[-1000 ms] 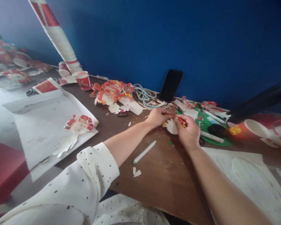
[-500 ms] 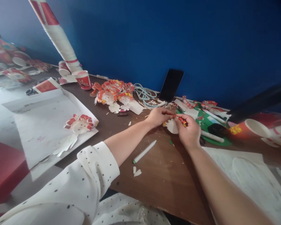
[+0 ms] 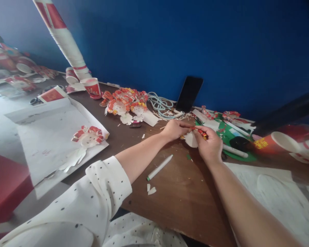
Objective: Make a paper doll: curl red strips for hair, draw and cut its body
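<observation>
Between both hands is a paper cup cutout point(image 3: 191, 140) with a round white base and red and yellow strips round its edge. My left hand point(image 3: 175, 129) pinches a strip on its far side, fingertips together. My right hand point(image 3: 209, 143) grips the strips on the right, its thumb over the white base. The fingers partly hide the cutout. Nearer me on the brown table point(image 3: 180, 199) lie a white pen with a green end point(image 3: 159, 167) and small white paper scraps point(image 3: 151, 190).
A pile of similar red cutouts point(image 3: 126, 99) lies left of a light blue cable point(image 3: 158, 103). A phone point(image 3: 190, 93) leans on the blue wall. White paper point(image 3: 46, 137) bears another cutout point(image 3: 88, 137). Paper cups point(image 3: 92, 88) stand left; an orange cup point(image 3: 275, 142) lies right, beyond green paper point(image 3: 243, 156).
The whole view has shifted very slightly. Both hands keep their pinch on the cutout, with only tiny finger movement.
</observation>
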{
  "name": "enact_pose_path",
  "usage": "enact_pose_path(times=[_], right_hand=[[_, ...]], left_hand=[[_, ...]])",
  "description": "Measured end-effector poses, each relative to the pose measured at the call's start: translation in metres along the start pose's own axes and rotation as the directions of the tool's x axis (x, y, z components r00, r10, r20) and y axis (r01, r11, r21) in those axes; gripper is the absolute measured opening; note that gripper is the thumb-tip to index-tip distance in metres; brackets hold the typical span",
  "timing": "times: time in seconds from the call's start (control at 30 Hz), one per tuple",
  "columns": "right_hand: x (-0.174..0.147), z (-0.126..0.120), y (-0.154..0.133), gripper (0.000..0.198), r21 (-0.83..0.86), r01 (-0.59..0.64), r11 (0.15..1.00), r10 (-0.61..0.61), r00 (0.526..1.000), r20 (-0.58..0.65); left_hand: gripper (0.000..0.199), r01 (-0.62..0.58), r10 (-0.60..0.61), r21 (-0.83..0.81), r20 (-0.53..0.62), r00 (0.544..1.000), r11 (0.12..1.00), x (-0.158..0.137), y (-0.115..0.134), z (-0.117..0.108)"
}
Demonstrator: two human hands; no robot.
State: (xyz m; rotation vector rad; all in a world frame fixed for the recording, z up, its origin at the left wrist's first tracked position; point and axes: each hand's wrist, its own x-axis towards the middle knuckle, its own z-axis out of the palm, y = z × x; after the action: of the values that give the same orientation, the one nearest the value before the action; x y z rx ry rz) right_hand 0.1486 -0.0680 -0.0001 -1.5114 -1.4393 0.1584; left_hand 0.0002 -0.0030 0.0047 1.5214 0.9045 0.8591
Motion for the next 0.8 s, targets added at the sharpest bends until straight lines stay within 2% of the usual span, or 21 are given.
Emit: enact_pose_path(times=[0.2,0.3,0.53,0.8], right_hand=[[0.0,-0.002,0.001,0.031,-0.002,-0.01,1.0,0.01,1.0,-0.002],[0.0,-0.001,0.0,0.031,0.002,-0.015,1.0,0.015,1.0,0.008],[0.001,-0.001,0.003,0.03,0.015,-0.02,1.0,0.02,1.0,0.021],[0.003,-0.001,0.002,0.033,0.046,-0.042,0.998,0.038,0.997,0.07]], left_hand=[[0.028,-0.058,0.058,0.106,-0.001,0.998,0.993,-0.003,0.009,0.001],[0.025,-0.018,0.022,0.128,-0.035,0.999,0.992,-0.004,0.012,0.001],[0.025,0.059,-0.055,0.081,-0.043,0.998,0.995,-0.006,0.017,0.001],[0.024,0.02,-0.019,0.042,-0.025,1.0,0.999,0.001,0.006,0.0]])
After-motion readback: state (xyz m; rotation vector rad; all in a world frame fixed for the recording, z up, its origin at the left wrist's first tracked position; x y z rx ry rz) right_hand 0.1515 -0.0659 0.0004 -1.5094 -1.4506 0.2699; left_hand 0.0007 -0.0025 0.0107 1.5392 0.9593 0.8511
